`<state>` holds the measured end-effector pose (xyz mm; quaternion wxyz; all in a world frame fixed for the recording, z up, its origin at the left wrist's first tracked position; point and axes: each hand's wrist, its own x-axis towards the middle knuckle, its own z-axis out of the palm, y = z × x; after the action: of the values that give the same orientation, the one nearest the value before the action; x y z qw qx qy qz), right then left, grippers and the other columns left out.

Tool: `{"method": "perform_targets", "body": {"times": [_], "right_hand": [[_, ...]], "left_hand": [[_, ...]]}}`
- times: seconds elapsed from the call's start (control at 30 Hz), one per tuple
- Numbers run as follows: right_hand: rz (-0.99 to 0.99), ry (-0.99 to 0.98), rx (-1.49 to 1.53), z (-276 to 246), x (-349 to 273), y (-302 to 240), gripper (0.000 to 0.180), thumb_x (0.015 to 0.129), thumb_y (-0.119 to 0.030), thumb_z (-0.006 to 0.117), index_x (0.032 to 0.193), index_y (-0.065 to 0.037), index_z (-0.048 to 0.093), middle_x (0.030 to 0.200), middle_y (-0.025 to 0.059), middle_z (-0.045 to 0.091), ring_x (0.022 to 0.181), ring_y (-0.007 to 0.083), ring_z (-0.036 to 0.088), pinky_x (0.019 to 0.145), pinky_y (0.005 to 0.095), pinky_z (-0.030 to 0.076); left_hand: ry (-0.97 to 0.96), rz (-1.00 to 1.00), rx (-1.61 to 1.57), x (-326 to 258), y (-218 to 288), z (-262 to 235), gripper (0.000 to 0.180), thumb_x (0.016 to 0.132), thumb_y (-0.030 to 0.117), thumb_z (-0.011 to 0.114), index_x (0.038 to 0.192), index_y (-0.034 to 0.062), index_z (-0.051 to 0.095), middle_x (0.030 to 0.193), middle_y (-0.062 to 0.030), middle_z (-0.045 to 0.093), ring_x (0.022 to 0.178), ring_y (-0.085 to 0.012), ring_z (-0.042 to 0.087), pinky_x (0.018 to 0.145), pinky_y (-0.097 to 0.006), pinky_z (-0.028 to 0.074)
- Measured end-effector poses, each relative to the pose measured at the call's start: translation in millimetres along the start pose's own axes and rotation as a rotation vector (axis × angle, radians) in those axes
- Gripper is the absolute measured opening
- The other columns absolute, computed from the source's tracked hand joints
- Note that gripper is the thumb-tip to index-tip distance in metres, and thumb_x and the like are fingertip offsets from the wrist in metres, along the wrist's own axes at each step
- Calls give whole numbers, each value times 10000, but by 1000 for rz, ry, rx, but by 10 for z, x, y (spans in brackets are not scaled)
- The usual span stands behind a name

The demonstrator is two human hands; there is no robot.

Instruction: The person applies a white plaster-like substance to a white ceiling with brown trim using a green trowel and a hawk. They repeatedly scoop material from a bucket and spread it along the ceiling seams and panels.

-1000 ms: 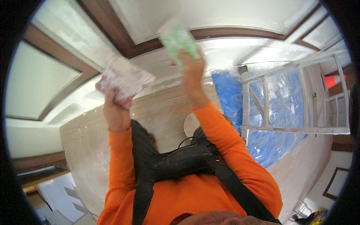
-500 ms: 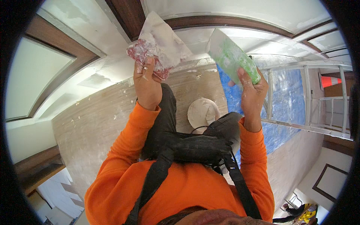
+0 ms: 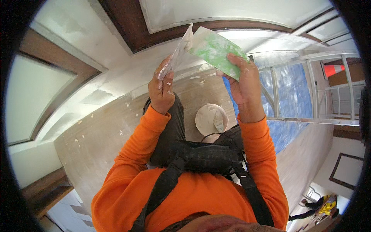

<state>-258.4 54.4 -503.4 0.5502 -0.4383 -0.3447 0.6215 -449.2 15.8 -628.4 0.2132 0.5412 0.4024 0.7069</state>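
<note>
My left hand is closed around the reddish handle edge of a putty spreader, its blade turned nearly edge-on and smeared with white compound. My right hand grips a green putty spreader, flecked with white, its face toward me. The pale tip of the green spreader meets the left spreader near its upper end, where a blob of white compound sits. Below both hands, between my knees, stands a round bucket with white compound on its inside and a whitish lump or tool leaning at its right.
An aluminium ladder stands at the right over a blue plastic sheet. Ahead is a white wall with brown wooden trim. An orange-and-white cone is farther right. Another person in a yellow vest is at lower right.
My left spreader has turned from face-on to nearly edge-on. The green spreader has swung left and tilted flatter, so the two blades now meet. Both hands have come closer together.
</note>
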Motion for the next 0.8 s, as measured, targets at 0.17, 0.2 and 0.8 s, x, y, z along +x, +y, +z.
{"method": "perform_targets", "body": {"times": [0.17, 0.2, 0.8], "right_hand": [[1, 39, 66, 62, -174, -45, 277, 894, -117, 607, 1103, 63, 598, 997, 137, 667, 803, 204, 673, 620, 321, 572], [11, 67, 73, 54, -191, -28, 293, 898, -118, 596, 1124, 67, 589, 1009, 141, 668, 818, 210, 677, 619, 318, 572], [-1217, 171, -1043, -329, 409, 499, 402, 812, 29, 649, 1205, -53, 623, 1103, 133, 657, 1007, 315, 631, 894, 397, 497]], "left_hand": [[-105, -149, 5, 52, -98, -36, 371, 988, 49, 496, 1356, 7, 496, 1314, -125, 578, 1195, -195, 549, 1013, -328, 425], [-108, -151, -51, 34, -179, -12, 369, 989, 50, 492, 1353, -14, 483, 1323, -130, 562, 1200, -207, 544, 1029, -342, 417], [43, -844, -610, -86, 167, -732, 477, 990, 150, 459, 1421, -33, 368, 1367, -121, 505, 1232, -248, 523, 1039, -395, 445]]}}
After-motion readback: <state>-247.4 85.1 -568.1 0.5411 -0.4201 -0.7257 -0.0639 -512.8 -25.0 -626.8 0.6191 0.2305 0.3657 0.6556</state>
